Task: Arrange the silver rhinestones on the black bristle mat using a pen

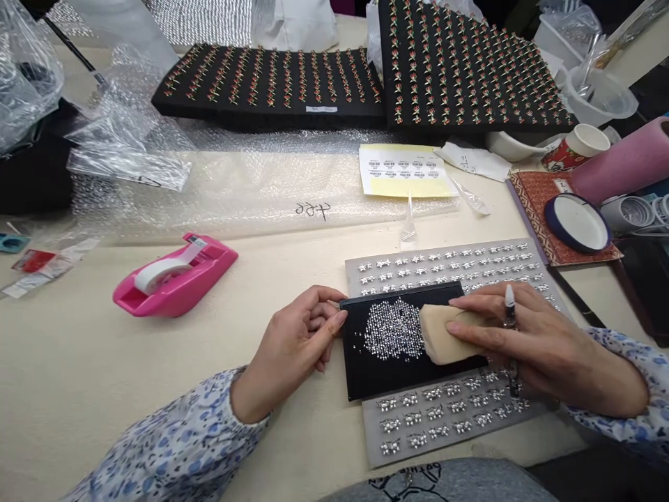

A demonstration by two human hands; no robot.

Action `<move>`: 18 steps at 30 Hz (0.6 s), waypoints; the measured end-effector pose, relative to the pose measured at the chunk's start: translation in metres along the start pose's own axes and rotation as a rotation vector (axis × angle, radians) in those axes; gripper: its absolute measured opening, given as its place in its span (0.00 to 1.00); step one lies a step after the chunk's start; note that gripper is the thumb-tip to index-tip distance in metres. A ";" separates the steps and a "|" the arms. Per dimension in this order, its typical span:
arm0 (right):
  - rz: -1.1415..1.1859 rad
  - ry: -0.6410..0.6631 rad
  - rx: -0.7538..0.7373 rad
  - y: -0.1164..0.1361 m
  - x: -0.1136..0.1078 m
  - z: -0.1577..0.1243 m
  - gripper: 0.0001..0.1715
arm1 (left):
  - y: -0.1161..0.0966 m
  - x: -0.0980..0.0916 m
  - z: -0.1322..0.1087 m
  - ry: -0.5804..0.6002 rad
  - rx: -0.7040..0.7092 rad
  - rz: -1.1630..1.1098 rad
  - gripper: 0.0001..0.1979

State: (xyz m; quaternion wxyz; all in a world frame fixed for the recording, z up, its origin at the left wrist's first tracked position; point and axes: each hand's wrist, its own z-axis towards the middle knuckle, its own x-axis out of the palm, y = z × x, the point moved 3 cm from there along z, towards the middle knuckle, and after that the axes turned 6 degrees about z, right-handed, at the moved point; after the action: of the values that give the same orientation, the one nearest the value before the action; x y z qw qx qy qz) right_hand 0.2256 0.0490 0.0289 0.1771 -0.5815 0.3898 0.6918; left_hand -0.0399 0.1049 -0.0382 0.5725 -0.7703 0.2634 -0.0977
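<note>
My left hand (297, 348) pinches the left edge of a black tray (360, 380), thumb on top. Many small shiny rhinestones (391, 328) lie in a patch on the tray. In my right hand (548, 348) is a cream-coloured block, like a sponge (444, 338), resting against the right side of the stones. A pen-like stick with a white tip (510, 307) is also tucked between the fingers of that hand. Beneath the tray lies a grey board (376, 432) with rows of silver jewellery pieces, partly covered by the tray and my right hand.
A pink tape dispenser (175, 275) stands at the left. Black foam boards (266, 80) with rows of red-and-green pieces are at the back. A label sheet (405, 171) lies before them. On the right are a patterned book (538, 209), a round lid (578, 223) and a paper cup (580, 148).
</note>
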 end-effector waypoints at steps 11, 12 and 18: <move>-0.062 0.016 -0.113 0.024 0.020 0.058 0.25 | 0.005 0.001 0.001 0.010 -0.011 -0.023 0.08; -0.066 0.023 -0.105 0.021 0.020 0.055 0.25 | 0.005 0.001 0.000 0.011 -0.010 -0.023 0.08; -0.091 0.031 -0.037 0.001 0.008 0.023 0.28 | 0.002 0.000 -0.001 0.010 -0.014 -0.015 0.08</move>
State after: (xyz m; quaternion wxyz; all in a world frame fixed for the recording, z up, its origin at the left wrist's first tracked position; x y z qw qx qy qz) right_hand 0.2073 0.0636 0.0220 0.1917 -0.6124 0.3525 0.6811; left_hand -0.0405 0.1035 -0.0399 0.5650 -0.7758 0.2610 -0.1040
